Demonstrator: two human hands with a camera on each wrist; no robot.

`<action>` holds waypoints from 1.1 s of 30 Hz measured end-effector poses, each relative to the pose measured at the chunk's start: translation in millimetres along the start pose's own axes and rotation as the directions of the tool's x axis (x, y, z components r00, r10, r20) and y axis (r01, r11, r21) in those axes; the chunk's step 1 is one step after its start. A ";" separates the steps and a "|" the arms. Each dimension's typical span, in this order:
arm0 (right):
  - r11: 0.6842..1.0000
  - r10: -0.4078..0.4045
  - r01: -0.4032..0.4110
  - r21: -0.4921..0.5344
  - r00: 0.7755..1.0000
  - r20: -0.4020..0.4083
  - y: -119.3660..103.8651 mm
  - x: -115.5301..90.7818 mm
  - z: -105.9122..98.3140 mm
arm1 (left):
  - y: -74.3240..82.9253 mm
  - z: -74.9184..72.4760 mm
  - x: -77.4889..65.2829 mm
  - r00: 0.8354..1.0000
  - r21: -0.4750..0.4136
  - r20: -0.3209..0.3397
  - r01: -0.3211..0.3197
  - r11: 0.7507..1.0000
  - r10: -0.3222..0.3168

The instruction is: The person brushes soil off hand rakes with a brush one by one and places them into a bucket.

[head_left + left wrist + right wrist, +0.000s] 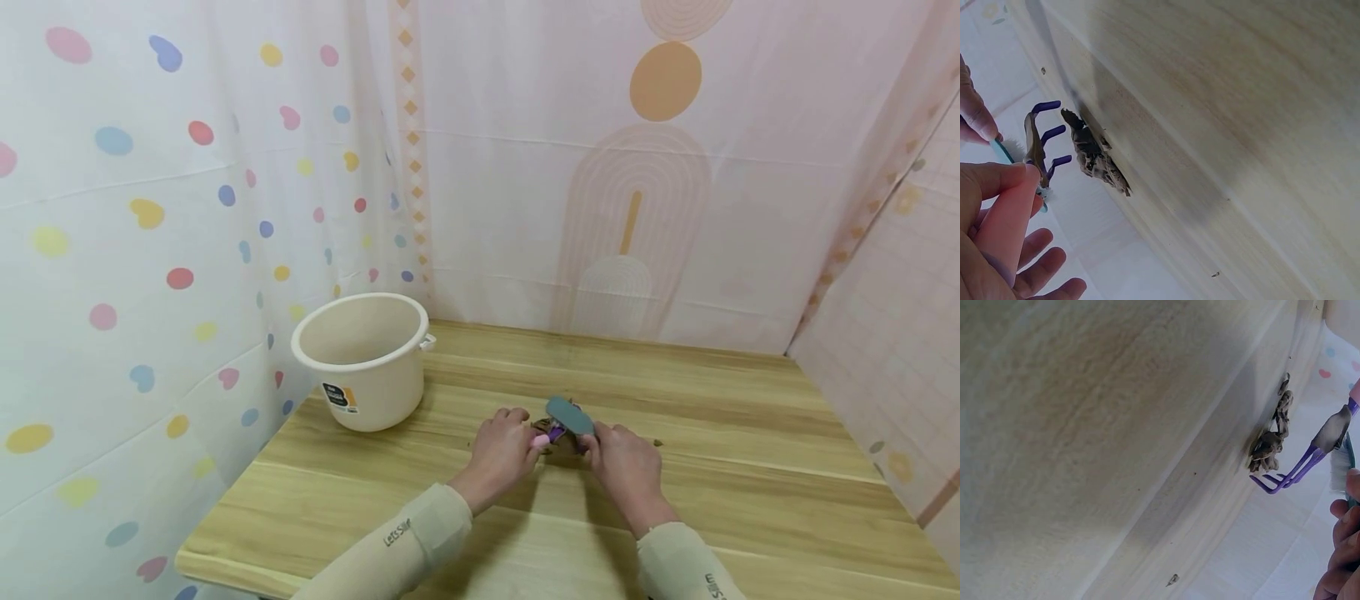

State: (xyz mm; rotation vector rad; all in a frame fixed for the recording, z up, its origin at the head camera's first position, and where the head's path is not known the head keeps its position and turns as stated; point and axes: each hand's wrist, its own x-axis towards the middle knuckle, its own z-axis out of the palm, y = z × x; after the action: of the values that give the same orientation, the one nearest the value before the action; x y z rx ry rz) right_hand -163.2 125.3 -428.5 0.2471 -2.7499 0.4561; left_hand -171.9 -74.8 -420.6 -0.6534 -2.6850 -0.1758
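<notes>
My left hand (502, 450) grips the pink handle of a small hand rake (1005, 234), thumb along the handle. The rake's purple prongs (1300, 467) point down above the table, and its head carries a brownish-grey patch. In my right hand (628, 468) is a teal brush (570, 415), its white bristles (1339, 470) against or close to the rake head; I cannot tell if they touch. Below the prongs lies a small heap of dry brown leaves (1094, 153), also seen in the right wrist view beside the prongs.
A cream bucket (382, 396) stands at the table's back left, its inside bottom hidden. Small dry scraps lie about the wooden table (720, 408), one of them a leaf bit (1173, 580) right of the heap. Patterned curtains (487, 192) hang behind and at both sides.
</notes>
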 end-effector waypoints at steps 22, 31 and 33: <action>0.994 -0.099 0.095 -0.053 0.991 -0.089 -3.1 1.4 0.5 | -5.5 0.3 0.3 1.000 -0.022 -0.021 0.011 1.000 -0.012; 0.999 0.014 -0.013 0.039 0.999 -0.032 15.3 1.7 -0.7 | -3.7 0.3 -1.2 1.000 -0.037 -0.012 0.009 0.999 -0.009; 0.998 0.024 -0.023 0.055 0.999 -0.031 16.5 1.7 -1.1 | -4.1 0.8 -1.6 1.000 -0.051 -0.020 0.004 0.999 -0.005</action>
State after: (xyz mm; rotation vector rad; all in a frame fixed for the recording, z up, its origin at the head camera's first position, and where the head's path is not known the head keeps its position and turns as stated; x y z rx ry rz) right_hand -168.2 140.9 -431.5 0.2192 -2.7150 0.5370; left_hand -172.7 -79.0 -422.0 -0.6578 -2.6710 -0.2512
